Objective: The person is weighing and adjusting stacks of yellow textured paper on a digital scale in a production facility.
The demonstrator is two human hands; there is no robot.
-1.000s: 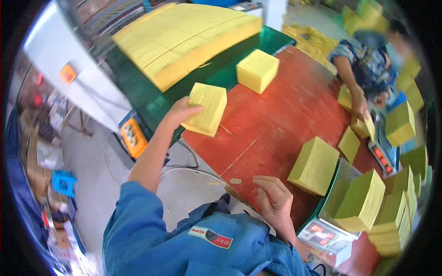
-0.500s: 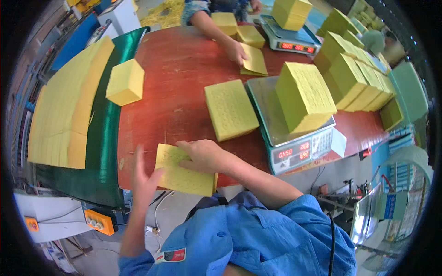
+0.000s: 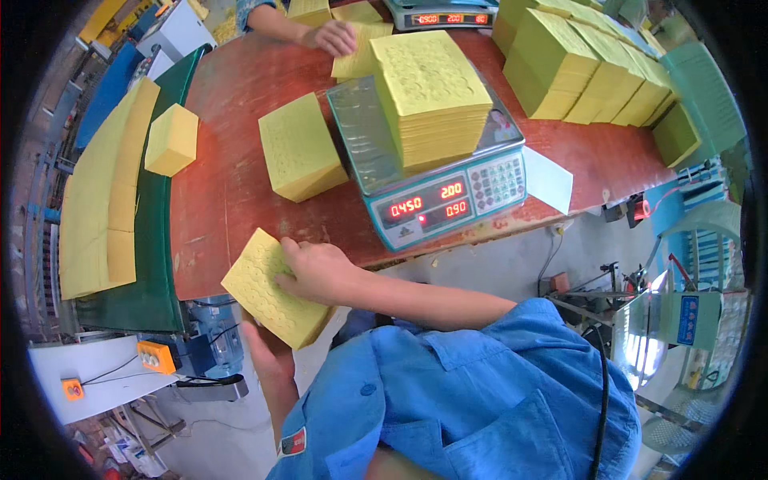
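Note:
I hold a square stack of embossed yellow paper (image 3: 272, 290) tilted at the table's near edge. My left hand (image 3: 270, 350) is beneath its lower left side, the fingers hidden under the paper. Across its top and far edge lies my right hand (image 3: 318, 270), thumb on the upper face and fingers bent at the edge. A larger yellow stack (image 3: 432, 96) sits on the digital scale (image 3: 424, 210), whose red display is lit. Another yellow stack (image 3: 302, 148) rests on the table just left of that scale.
Across the red table (image 3: 232, 104), a co-worker's hand (image 3: 332, 38) touches a thin yellow stack (image 3: 364, 52) beside a second scale (image 3: 445, 18). Several stacks (image 3: 584, 68) stand at the right. A green conveyor belt (image 3: 160, 216) with a long yellow row (image 3: 112, 192) runs along the left.
My left hand has gone from open beside the paper stack to beneath it. The stack is now turned and tilted, with my right hand still on it. My view has shifted right.

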